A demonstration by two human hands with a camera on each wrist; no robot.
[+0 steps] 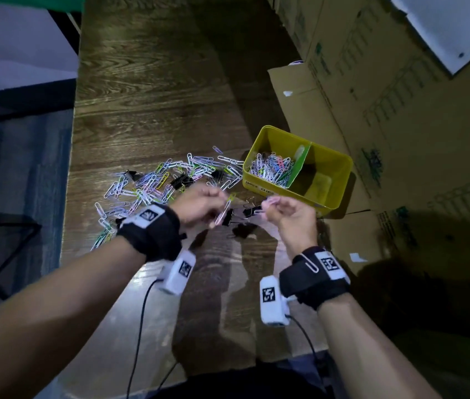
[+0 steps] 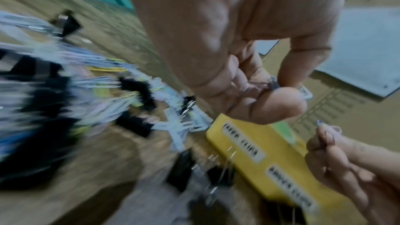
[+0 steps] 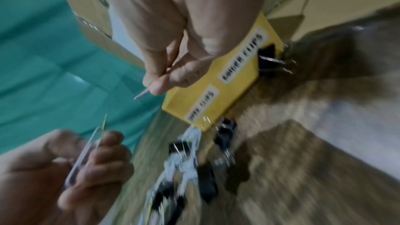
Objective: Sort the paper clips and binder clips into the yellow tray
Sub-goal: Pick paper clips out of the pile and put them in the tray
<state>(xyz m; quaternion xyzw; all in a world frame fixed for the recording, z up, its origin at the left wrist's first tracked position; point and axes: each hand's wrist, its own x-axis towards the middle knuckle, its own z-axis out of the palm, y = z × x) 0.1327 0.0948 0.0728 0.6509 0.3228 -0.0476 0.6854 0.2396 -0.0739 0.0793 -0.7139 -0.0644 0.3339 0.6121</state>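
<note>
The yellow tray [image 1: 340,180] stands on the wooden table, split by a green divider [image 1: 301,162]. Its left compartment holds several paper clips [image 1: 272,168]; the right one looks bare. A mixed pile of paper clips [image 1: 153,180] and black binder clips [image 1: 182,180] lies left of the tray. My left hand [image 1: 216,197] hovers in front of the tray and pinches a few paper clips [image 1: 226,208], also seen as held clips [image 3: 86,151]. My right hand [image 1: 271,204] pinches a pink paper clip [image 3: 142,94] just before the tray's front wall [image 2: 270,160].
Loose binder clips [image 1: 252,210] lie under my hands near the tray's front. Flattened cardboard boxes [image 1: 372,96] fill the right side behind the tray. The table's left edge [image 1: 69,168] drops to the floor. A paper clip [image 1: 310,262] hangs on my right wrist strap.
</note>
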